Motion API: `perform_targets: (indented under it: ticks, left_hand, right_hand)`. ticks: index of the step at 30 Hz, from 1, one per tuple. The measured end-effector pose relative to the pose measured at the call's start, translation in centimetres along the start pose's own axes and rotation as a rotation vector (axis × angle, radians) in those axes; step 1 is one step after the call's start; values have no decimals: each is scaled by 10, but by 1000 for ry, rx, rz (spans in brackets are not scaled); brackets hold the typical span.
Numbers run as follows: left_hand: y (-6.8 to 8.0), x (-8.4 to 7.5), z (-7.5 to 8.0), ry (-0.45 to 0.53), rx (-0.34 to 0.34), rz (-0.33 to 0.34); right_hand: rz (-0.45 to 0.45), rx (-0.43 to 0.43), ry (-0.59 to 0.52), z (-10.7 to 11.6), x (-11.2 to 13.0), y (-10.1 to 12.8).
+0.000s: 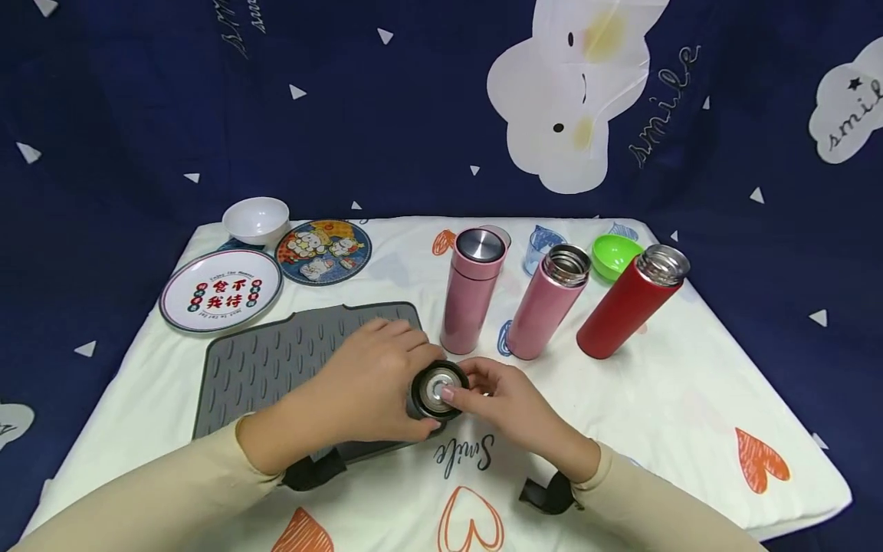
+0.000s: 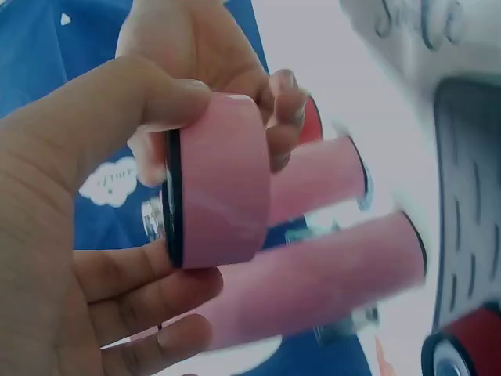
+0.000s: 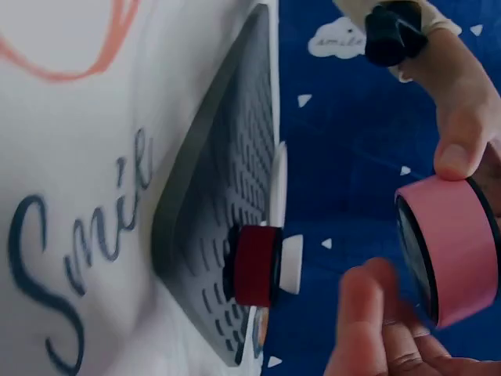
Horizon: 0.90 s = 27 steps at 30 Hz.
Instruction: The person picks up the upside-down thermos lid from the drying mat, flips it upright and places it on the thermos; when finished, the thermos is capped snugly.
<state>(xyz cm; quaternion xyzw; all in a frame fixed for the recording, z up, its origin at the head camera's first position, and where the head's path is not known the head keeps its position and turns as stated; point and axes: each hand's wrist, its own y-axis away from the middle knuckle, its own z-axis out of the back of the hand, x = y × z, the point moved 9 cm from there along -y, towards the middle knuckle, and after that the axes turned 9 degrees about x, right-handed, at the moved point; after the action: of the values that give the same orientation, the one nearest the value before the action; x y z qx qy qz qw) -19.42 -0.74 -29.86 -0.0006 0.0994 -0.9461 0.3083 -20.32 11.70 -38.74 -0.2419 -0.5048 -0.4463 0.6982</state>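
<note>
A pink lid (image 1: 438, 389) with a black rim and a metal centre is held between both hands, just above the white cloth. My left hand (image 1: 418, 386) grips it, thumb on top and fingers curled beneath, as the left wrist view shows on the pink lid (image 2: 223, 180). My right hand (image 1: 464, 391) pinches its other side with the fingertips (image 3: 368, 309). Behind stand a capped pink flask (image 1: 472, 295), an uncapped pink flask (image 1: 548, 307) and an uncapped red flask (image 1: 629, 305). A red lid (image 3: 254, 265) lies on the grey mat (image 1: 276, 360).
At the back left are a white bowl (image 1: 256, 218), a plate with red characters (image 1: 221, 290) and a round cartoon plate (image 1: 323, 251). A green bowl (image 1: 616, 255) and a clear cup (image 1: 541, 247) sit behind the flasks. Dark blue cloth hangs behind the table.
</note>
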Motion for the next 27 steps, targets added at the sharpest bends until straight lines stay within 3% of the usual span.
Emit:
perform_targets:
  ticks: [4, 6, 9, 12, 15, 18, 22, 25, 27]
  left_hand:
    - [-11, -5, -6, 71, 18, -1]
    - [-15, 2, -14, 184, 59, 62]
    - [-20, 13, -30, 474, 113, 164]
    - [-27, 19, -44, 796, 102, 221]
    - [-33, 18, -53, 1028, 63, 229]
    - [-35, 17, -54, 1063, 6, 203]
    - [-33, 18, -45, 949, -105, 123]
    - [-28, 24, -39, 901, -169, 113]
    - [-25, 28, -35, 880, -198, 112]
  right_hand:
    - [21, -76, -18, 12, 3, 3]
    - [133, -122, 20, 21, 11, 7]
    - [474, -171, 241, 30, 39, 18]
    - [855, -245, 525, 31, 67, 39]
    - [1063, -328, 680, 32, 79, 54]
    - [1131, -394, 706, 35, 82, 61]
    - [1127, -458, 712, 36, 77, 60]
    - [1004, -625, 661, 51, 62, 58]
    - [830, -769, 527, 73, 43, 55]
